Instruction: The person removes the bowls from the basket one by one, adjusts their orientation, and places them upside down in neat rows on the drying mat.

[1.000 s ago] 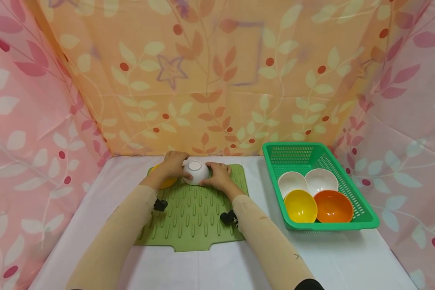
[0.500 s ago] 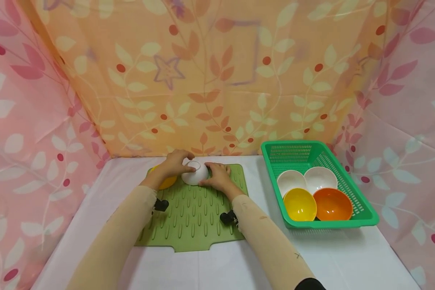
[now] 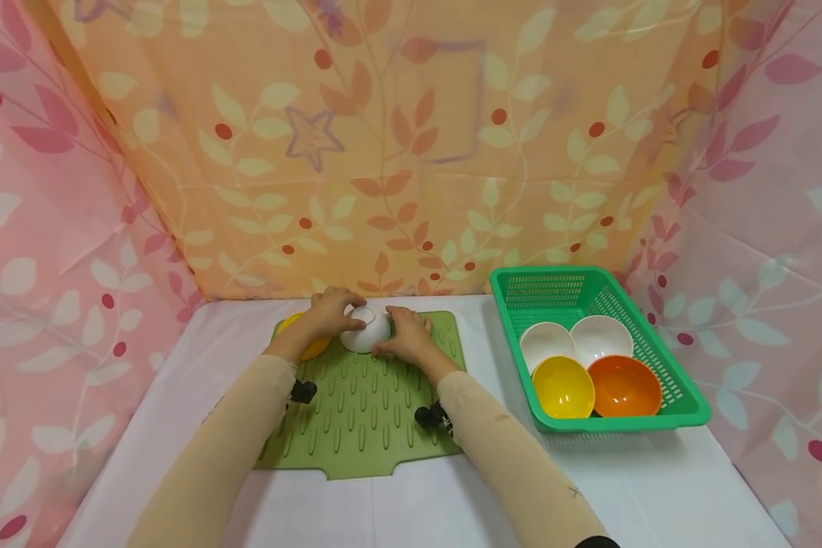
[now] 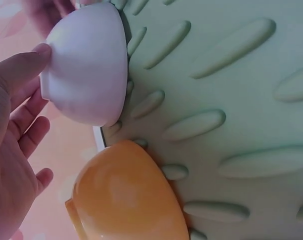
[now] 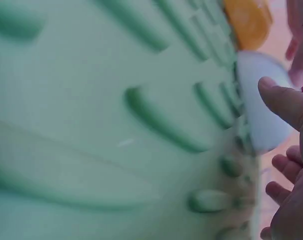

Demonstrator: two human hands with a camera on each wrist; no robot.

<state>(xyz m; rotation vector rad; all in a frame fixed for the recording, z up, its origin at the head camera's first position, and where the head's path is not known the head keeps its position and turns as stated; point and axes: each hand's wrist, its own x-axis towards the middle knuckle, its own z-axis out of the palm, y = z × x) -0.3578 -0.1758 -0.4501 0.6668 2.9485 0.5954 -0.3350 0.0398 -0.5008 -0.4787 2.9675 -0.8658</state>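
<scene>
I note left grip (image 3: 329,313) and right grip (image 3: 409,335) pinching the white bowl (image 3: 360,339); uneven pressure could skid it into the yellow bowl (image 3: 315,350) near left grip.

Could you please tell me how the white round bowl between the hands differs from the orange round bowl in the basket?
The white round bowl is mouth-down over the green ribbed mat; the orange round bowl shows its open inside, within the green plastic basket. The left hand and right hand touch the white bowl; neither touches the orange bowl. Both are round.
</scene>
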